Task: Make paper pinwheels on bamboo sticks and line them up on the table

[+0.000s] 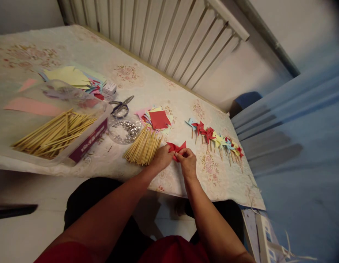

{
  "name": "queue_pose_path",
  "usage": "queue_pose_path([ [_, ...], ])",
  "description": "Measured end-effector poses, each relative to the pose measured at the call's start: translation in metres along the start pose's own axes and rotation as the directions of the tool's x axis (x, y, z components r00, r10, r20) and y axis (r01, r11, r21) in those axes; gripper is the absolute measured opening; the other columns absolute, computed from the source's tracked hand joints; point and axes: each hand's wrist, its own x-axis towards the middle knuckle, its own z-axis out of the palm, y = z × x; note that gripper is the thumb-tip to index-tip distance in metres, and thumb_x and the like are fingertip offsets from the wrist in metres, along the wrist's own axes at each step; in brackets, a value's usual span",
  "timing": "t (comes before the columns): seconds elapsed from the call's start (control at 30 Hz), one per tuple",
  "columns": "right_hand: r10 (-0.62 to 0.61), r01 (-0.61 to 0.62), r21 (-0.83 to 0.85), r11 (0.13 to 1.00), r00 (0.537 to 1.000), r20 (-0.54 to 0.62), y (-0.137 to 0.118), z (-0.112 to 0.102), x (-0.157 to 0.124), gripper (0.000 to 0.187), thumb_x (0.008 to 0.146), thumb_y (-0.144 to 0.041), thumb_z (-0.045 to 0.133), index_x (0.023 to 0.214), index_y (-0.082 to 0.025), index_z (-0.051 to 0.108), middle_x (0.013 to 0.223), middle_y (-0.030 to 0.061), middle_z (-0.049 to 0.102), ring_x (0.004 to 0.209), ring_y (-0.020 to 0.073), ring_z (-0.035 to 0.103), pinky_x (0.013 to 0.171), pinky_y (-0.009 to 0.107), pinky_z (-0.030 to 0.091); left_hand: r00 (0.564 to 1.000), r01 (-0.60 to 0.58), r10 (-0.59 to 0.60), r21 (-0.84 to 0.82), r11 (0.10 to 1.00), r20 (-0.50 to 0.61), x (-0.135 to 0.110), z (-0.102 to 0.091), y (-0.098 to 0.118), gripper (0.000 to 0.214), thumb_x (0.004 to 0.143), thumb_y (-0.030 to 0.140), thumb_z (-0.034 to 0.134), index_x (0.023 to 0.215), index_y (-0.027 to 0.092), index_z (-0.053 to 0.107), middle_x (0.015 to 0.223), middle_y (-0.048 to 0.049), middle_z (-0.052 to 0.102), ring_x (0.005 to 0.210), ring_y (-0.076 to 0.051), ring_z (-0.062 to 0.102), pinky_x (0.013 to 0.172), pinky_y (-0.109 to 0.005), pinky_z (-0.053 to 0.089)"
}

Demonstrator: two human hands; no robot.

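My left hand (162, 157) and my right hand (187, 162) meet near the table's front edge, both pinching a folded piece of red paper (176, 147) that sticks up between the fingers. Just left of my left hand lies a loose bundle of wooden sticks (143, 148). Behind the hands is a small stack of coloured paper squares (157, 118) with a red one on top. To the right lies a row of finished paper pinwheels (215, 138) on sticks, red, blue and yellow.
A clear plastic tub (87, 140) holding several more sticks stands at the left. A round clear dish of silver pins (124, 129) and scissors (120, 106) lie beside it. Coloured paper sheets (69, 76) sit further back. A radiator (169, 33) runs behind the table.
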Motion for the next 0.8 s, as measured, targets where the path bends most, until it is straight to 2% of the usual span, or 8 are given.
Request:
queue_pose_path([
  [0.1, -0.015, 0.015, 0.006, 1.000, 0.998, -0.063, -0.001, 0.001, -0.001, 0.027, 0.060, -0.031, 0.074, 0.072, -0.021, 0.051, 0.064, -0.0074, 0.050, 0.055, 0.0095, 0.042, 0.053, 0.023, 0.037, 1.000, -0.002, 0.002, 0.011, 1.000, 0.014, -0.001, -0.001, 0.002, 0.013, 0.081, 0.018, 0.054, 0.068, 0.016, 0.053, 0.065, 0.0016, 0.053, 0.061, -0.012, 0.046, 0.056, -0.024, 0.028],
  [0.23, -0.005, 0.005, 0.001, 1.000, 0.993, -0.121, -0.003, 0.004, -0.003, 0.033, 0.058, -0.030, 0.074, 0.082, -0.020, 0.053, 0.065, -0.0085, 0.048, 0.056, 0.0095, 0.042, 0.053, 0.023, 0.038, 1.000, -0.011, 0.011, 0.019, 1.000, 0.021, -0.002, -0.002, 0.004, 0.010, 0.081, 0.018, 0.054, 0.072, 0.016, 0.057, 0.067, 0.0008, 0.056, 0.061, -0.012, 0.046, 0.057, -0.024, 0.030],
  [0.37, 0.010, -0.003, 0.057, 0.998, 0.993, -0.120, -0.003, 0.005, -0.002, 0.060, 0.058, -0.028, 0.076, 0.114, -0.019, 0.054, 0.061, -0.0112, 0.046, 0.054, 0.0097, 0.042, 0.050, 0.022, 0.037, 1.000, -0.009, 0.009, 0.039, 0.999, 0.008, -0.002, -0.002, 0.004, 0.010, 0.082, 0.019, 0.054, 0.076, 0.015, 0.061, 0.071, -0.0012, 0.060, 0.063, -0.013, 0.050, 0.059, -0.024, 0.033],
  [0.43, 0.022, -0.013, 0.086, 0.996, 0.995, -0.099, 0.000, 0.004, -0.001, 0.067, 0.058, -0.028, 0.077, 0.120, -0.019, 0.054, 0.060, -0.0118, 0.046, 0.053, 0.0092, 0.041, 0.049, 0.022, 0.036, 1.000, -0.020, 0.019, 0.028, 0.999, 0.016, -0.003, -0.003, 0.003, 0.011, 0.082, 0.018, 0.053, 0.078, 0.014, 0.062, 0.074, -0.0021, 0.063, 0.065, -0.013, 0.052, 0.061, -0.024, 0.036],
  [0.6, 0.096, -0.098, 0.129, 0.987, 0.995, 0.023, 0.008, -0.002, 0.003, 0.033, 0.058, -0.032, 0.080, 0.083, -0.015, 0.067, 0.062, -0.0053, 0.059, 0.055, 0.0098, 0.048, 0.055, 0.024, 0.041, 0.998, -0.042, 0.043, -0.024, 0.999, 0.037, -0.003, -0.003, 0.003, 0.012, 0.081, 0.017, 0.054, 0.082, 0.013, 0.065, 0.077, -0.0032, 0.066, 0.069, -0.014, 0.055, 0.064, -0.024, 0.040],
  [0.7, 0.134, -0.144, 0.182, 0.973, 0.989, 0.070, 0.011, -0.005, 0.005, 0.031, 0.057, -0.032, 0.081, 0.080, -0.016, 0.070, 0.071, -0.0009, 0.068, 0.061, 0.0130, 0.056, 0.063, 0.028, 0.046, 0.998, -0.037, 0.043, -0.108, 0.994, 0.054, -0.002, 0.000, 0.000, 0.013, 0.081, 0.017, 0.054, 0.085, 0.013, 0.066, 0.081, -0.0046, 0.068, 0.073, -0.015, 0.059, 0.069, -0.025, 0.044],
  [0.8, 0.157, -0.171, 0.200, 0.965, 0.984, 0.087, 0.012, -0.008, 0.007, 0.029, 0.054, -0.031, 0.082, 0.077, -0.016, 0.070, 0.071, -0.0004, 0.070, 0.061, 0.0140, 0.058, 0.064, 0.029, 0.048, 0.997, -0.039, 0.051, -0.224, 0.974, 0.051, 0.001, 0.006, -0.005, 0.016, 0.080, 0.014, 0.056, 0.092, 0.014, 0.067, 0.088, -0.0057, 0.071, 0.079, -0.016, 0.063, 0.076, -0.026, 0.047],
])
